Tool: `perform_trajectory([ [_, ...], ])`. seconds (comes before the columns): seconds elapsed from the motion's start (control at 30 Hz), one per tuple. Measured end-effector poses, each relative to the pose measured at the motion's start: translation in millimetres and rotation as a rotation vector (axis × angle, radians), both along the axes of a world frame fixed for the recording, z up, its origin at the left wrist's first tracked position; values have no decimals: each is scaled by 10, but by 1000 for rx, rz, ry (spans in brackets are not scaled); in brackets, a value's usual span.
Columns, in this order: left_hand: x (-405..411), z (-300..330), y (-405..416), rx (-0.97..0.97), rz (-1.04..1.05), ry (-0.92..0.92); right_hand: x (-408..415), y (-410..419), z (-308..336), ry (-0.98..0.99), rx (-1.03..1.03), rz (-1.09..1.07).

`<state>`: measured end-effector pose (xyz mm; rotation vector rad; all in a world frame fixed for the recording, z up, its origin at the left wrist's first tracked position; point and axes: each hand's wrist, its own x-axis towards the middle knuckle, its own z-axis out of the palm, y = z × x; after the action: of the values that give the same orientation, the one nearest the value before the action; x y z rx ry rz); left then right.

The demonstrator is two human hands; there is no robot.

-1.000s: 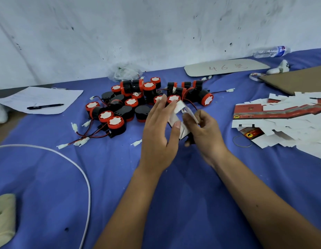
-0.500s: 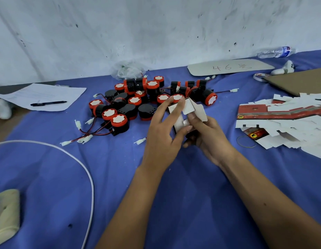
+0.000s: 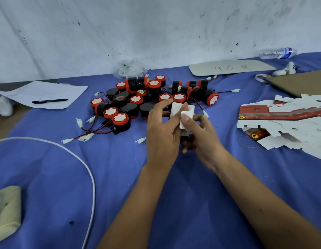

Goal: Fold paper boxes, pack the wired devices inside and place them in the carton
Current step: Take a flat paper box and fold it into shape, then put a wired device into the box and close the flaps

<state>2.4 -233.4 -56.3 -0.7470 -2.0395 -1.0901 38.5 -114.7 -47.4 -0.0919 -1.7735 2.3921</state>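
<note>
On the blue surface (image 3: 48, 168), beyond the pile of wired devices (image 3: 143, 99), flat box blanks (image 3: 285, 121) wait. Left hand (image 3: 161, 130) and right hand (image 3: 199, 133) fingers pinch the paper box (image 3: 182, 112), its flaps, splayed a moment ago, now closing.

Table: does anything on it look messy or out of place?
Yes. The devices lie in a loose heap, some upright, some tipped over, with red and black wires tangled at its left. The flat boxes on the right are splayed unevenly. A water bottle lies on its side by the wall.
</note>
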Motion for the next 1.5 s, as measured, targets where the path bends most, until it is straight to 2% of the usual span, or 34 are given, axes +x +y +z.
perform_trajectory([
  [0.1,5,-22,17,-3,-87,-37,-24,35,-30,34,28,37],
  [0.27,4,55,-45,244,-306,-281,-67,112,-26,50,35,-22],
  [0.37,8,71,-139,82,-364,-324,-73,154,-37,31,40,37],
  [0.47,-14,92,-263,-88,-458,-524,-64,167,-58,14,116,119],
  [0.5,-30,93,-291,-122,-455,-534,-62,179,-59,8,142,127],
  [0.63,-82,100,-325,-94,-340,-393,-63,235,-57,5,220,147],
  [0.77,-99,81,-306,-146,-292,-254,-92,200,-103,-23,325,101],
  [0.97,-118,62,-316,-83,-274,-260,-113,213,-108,37,407,-12],
  [1.03,-134,49,-334,-60,-263,-273,-135,250,-99,67,358,-27],
  [1.13,-147,35,-335,-48,-253,-296,-170,338,-93,96,98,53],
  [1.2,-162,20,-338,-65,-265,-335,-167,369,-84,142,83,24],
  [1.23,-169,14,-341,-66,-290,-374,-153,373,-75,183,181,-44],
  [1.27,-174,12,-338,-40,-327,-438,-146,380,-79,230,365,-136],
  [1.33,-174,20,-318,129,-406,-625,-127,358,-97,328,872,-290],
  [1.37,-174,23,-303,243,-420,-719,-116,320,-90,380,1077,-301],
  [1.4,-178,14,-292,330,-404,-788,-110,273,-83,440,1190,-254],
  [1.43,-187,0,-290,368,-362,-828,-95,217,-72,508,1206,-176],
  [1.5,-206,-46,-298,330,-254,-824,-44,120,-55,615,1065,-70],
])
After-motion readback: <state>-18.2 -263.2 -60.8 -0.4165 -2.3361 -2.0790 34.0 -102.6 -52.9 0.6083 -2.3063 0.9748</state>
